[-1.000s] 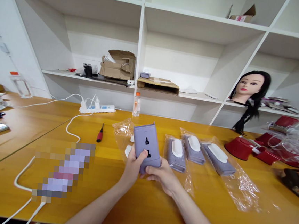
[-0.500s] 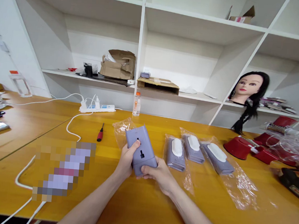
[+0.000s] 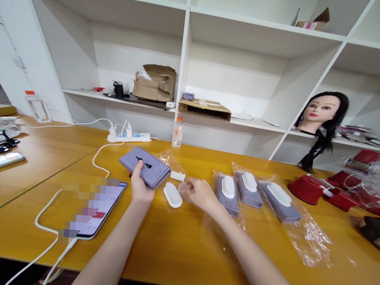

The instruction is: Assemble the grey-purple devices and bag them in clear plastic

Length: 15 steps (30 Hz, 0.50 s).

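Observation:
My left hand (image 3: 140,187) grips a flat purple device (image 3: 144,166) with two dark sockets on its face, holding it tilted over the yellow table (image 3: 180,248). My right hand (image 3: 198,192) hovers just right of it, fingers loosely curled and holding nothing, close to a white oval cap (image 3: 172,194) and a small white cylinder (image 3: 177,176) that lie on the table. An empty clear bag (image 3: 171,161) lies behind them.
Three bagged purple devices with white caps (image 3: 250,190) lie to the right. A phone (image 3: 96,207) on a white cable lies to the left, with a power strip (image 3: 129,136) and a small bottle (image 3: 177,132) behind. Red parts (image 3: 305,188) and a mannequin head (image 3: 322,112) are far right.
My right hand let go of the purple device and moved right toward the white cap. My left hand carried the device left and tilted it flat. The view shifted left.

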{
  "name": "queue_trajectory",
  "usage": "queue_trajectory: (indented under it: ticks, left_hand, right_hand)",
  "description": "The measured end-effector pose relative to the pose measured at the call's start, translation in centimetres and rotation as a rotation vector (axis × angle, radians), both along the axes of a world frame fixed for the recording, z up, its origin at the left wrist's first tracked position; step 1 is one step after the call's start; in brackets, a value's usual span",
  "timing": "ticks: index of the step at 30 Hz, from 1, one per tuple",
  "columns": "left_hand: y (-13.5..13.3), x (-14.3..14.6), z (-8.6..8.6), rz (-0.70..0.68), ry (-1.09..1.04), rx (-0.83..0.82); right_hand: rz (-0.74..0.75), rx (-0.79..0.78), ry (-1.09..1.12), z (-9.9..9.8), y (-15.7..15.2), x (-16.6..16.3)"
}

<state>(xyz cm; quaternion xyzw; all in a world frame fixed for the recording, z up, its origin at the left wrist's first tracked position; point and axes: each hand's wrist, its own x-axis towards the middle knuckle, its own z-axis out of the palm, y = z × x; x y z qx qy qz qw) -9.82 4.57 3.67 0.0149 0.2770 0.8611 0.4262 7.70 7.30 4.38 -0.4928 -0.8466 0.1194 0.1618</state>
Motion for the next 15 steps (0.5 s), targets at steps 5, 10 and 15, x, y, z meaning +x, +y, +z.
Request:
queue_trajectory:
  ticks: [5, 10, 15]
  left_hand:
    - [-0.2, 1.2, -0.4, -0.116, 0.043, -0.008]
    - [-0.1, 1.5, -0.4, -0.134, 0.024, -0.013]
    - [0.0, 1.3, -0.4, -0.121, 0.024, 0.006]
  right_hand:
    - [-0.051, 0.014, -0.122, -2.1, 0.5, -0.9]
    - [-0.041, 0.065, -0.16, -2.0, 0.6, -0.9]
    - [0.02, 0.151, -0.183, -1.8, -0.6, -3.1]
